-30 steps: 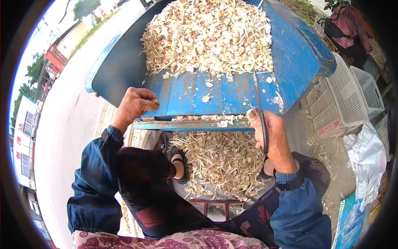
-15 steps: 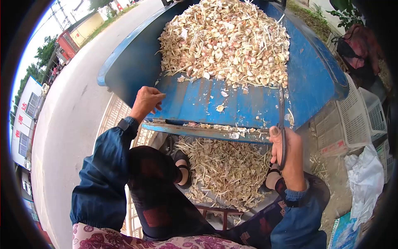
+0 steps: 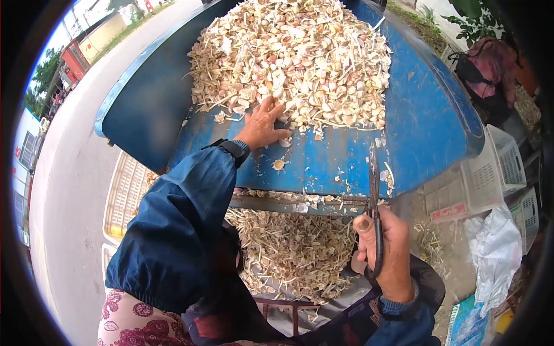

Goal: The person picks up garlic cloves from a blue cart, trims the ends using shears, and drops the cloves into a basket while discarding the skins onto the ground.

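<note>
A large heap of garlic [image 3: 300, 63], pale and pinkish among dry stalks and skins, fills the back of the blue metal cart bed [image 3: 326, 155]. At the heap's front edge, my left hand [image 3: 264, 126] reaches in with fingers apart, their tips touching the garlic; nothing held is visible. My right hand [image 3: 392, 248] grips a pair of dark scissors [image 3: 374, 173] by the handles, blades pointing away over the bed's front edge. Loose bits of skin lie on the bed between my hands.
Below the bed, a pile of dry stalks and husks [image 3: 297, 254] lies between my legs. A cream plastic crate [image 3: 121, 196] stands at left. White crates [image 3: 470, 181] and a white plastic sack [image 3: 493, 248] are at right. A road [image 3: 75, 155] runs along the left.
My left hand has moved forward and right, from above the bed's front left to the garlic heap. The view has shifted; my right hand still holds the scissors.
</note>
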Motion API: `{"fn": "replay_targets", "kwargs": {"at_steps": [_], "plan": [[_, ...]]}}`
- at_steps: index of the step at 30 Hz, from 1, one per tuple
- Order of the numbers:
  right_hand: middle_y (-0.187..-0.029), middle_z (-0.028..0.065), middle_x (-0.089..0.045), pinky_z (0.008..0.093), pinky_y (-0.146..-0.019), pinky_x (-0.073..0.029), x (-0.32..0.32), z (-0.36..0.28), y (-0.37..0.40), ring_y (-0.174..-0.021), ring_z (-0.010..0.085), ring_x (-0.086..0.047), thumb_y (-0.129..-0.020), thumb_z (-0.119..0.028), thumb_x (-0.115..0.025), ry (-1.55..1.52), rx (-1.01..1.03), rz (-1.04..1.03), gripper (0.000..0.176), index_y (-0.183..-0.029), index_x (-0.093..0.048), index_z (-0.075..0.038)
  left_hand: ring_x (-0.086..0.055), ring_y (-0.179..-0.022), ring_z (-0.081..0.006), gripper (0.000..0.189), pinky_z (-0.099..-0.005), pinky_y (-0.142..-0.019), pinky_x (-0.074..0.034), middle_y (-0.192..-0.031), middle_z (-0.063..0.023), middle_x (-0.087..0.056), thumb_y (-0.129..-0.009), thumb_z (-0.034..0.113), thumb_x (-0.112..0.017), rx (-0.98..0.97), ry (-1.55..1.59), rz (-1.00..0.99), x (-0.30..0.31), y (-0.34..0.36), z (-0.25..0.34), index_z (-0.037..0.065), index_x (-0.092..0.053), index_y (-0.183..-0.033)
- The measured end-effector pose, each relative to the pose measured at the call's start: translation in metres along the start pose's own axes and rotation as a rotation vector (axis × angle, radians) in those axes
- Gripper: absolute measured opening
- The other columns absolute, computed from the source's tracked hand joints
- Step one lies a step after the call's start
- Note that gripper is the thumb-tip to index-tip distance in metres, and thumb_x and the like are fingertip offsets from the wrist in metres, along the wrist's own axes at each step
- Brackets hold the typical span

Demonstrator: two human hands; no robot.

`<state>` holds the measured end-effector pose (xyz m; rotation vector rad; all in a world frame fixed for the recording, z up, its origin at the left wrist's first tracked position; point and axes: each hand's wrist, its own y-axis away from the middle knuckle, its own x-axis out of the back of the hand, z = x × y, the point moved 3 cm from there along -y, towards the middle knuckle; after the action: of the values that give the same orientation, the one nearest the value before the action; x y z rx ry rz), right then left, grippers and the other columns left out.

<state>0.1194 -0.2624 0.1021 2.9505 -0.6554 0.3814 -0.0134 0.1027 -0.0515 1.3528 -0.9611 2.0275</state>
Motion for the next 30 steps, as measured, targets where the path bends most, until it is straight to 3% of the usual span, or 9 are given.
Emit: {"fn": "replay_targets", "kwargs": {"at_steps": [2,7,10,12,14,17,18,22,30], "plan": [[-0.048,-0.0004,-0.042,0.0259,-0.041,-0.029,0.002,0.002,0.003,-0.044,0.0056,-0.041,-0.088,-0.047,-0.068,0.003,0.024,-0.011,0.051,-0.069,-0.051,-0.003,-0.033,-0.133,-0.0383,0.074,-0.0607,-0.103,-0.03,-0.141,-0.0103,-0.04,-0.073,0.041,-0.077,0.043,0.05,-0.112,0.03,0.031,0.034,0.019,-0.049,-0.137],[-0.049,0.001,-0.04,0.027,-0.043,-0.03,0.011,0.006,0.016,-0.047,0.007,-0.038,-0.087,-0.043,-0.071,0.006,0.057,-0.008,0.05,-0.07,-0.05,-0.001,-0.058,-0.115,-0.0342,0.053,-0.0384,-0.097,-0.048,-0.146,-0.0166,-0.043,-0.08,0.024,-0.069,0.14,0.342,-0.1,0.068,0.059,0.048,0.009,-0.058,-0.129],[-0.05,0.0017,-0.042,0.0264,-0.043,-0.031,0.018,0.004,0.019,-0.048,0.0067,-0.039,-0.087,-0.043,-0.071,0.017,0.043,-0.006,0.05,-0.07,-0.05,-0.001,-0.06,-0.112,-0.0365,0.05,-0.0405,-0.095,-0.049,-0.143,-0.0202,-0.045,-0.082,0.021,-0.067,0.037,0.206,0.202,0.063,0.032,0.037,0.006,-0.057,-0.129],[-0.05,0.0017,-0.043,0.0262,-0.043,-0.031,0.021,0.005,0.018,-0.048,0.0064,-0.04,-0.087,-0.043,-0.071,0.024,0.041,0.001,0.049,-0.07,-0.05,-0.002,-0.054,-0.12,-0.0376,0.052,-0.0461,-0.103,-0.042,-0.142,-0.0218,-0.046,-0.086,0.029,-0.065,-0.064,0.051,0.224,0.046,-0.013,0.027,0.006,-0.055,-0.131],[-0.051,0.0019,-0.043,0.0262,-0.043,-0.032,0.022,0.007,0.016,-0.049,0.0061,-0.041,-0.087,-0.042,-0.071,0.023,0.016,-0.002,0.049,-0.07,-0.05,-0.001,-0.046,-0.127,-0.0395,0.057,-0.0511,-0.105,-0.038,-0.146,-0.0225,-0.041,-0.085,0.036,-0.066,0.039,0.247,0.299,0.044,-0.047,0.054,0.007,-0.054,-0.133],[-0.051,0.0022,-0.044,0.0259,-0.043,-0.032,0.025,0.004,0.012,-0.049,0.0063,-0.041,-0.086,-0.04,-0.073,0.019,-0.051,-0.012,0.048,-0.07,-0.05,-0.001,-0.036,-0.13,-0.0492,0.071,-0.0537,-0.101,-0.04,-0.144,-0.0205,-0.038,-0.075,0.048,-0.074,-0.054,-0.041,0.35,-0.028,-0.086,0.049,0.013,-0.055,-0.133],[-0.051,0.0021,-0.044,0.0259,-0.043,-0.032,0.027,0.005,0.011,-0.049,0.0064,-0.041,-0.086,-0.04,-0.073,0.033,-0.048,0.0,0.048,-0.069,-0.05,-0.001,-0.036,-0.13,-0.0482,0.073,-0.0572,-0.1,-0.039,-0.139,-0.0159,-0.042,-0.072,0.048,-0.076,0.139,-0.06,0.069,0.03,-0.055,0.115,0.015,-0.055,-0.133],[-0.051,0.0034,-0.046,0.0263,-0.044,-0.033,0.023,0.004,0.01,-0.049,0.0072,-0.04,-0.086,-0.038,-0.073,0.034,0.0,-0.005,0.047,-0.069,-0.049,-0.001,-0.035,-0.132,-0.0442,0.076,-0.0649,-0.099,-0.033,-0.138,-0.0115,-0.045,-0.073,0.046,-0.076,-0.203,0.146,0.182,-0.025,-0.052,0.099,0.017,-0.05,-0.137],[-0.052,0.0061,-0.051,0.027,-0.043,-0.034,0.019,-0.003,0.015,-0.049,0.0077,-0.044,-0.089,-0.028,-0.071,0.018,0.072,0.001,0.041,-0.07,-0.051,0.001,-0.027,-0.141,-0.0376,0.071,-0.0618,-0.111,-0.021,-0.153,-0.0093,-0.032,-0.087,0.046,-0.063,-0.298,-0.105,-0.039,0.021,0.031,0.136,0.012,-0.039,-0.145]]}}
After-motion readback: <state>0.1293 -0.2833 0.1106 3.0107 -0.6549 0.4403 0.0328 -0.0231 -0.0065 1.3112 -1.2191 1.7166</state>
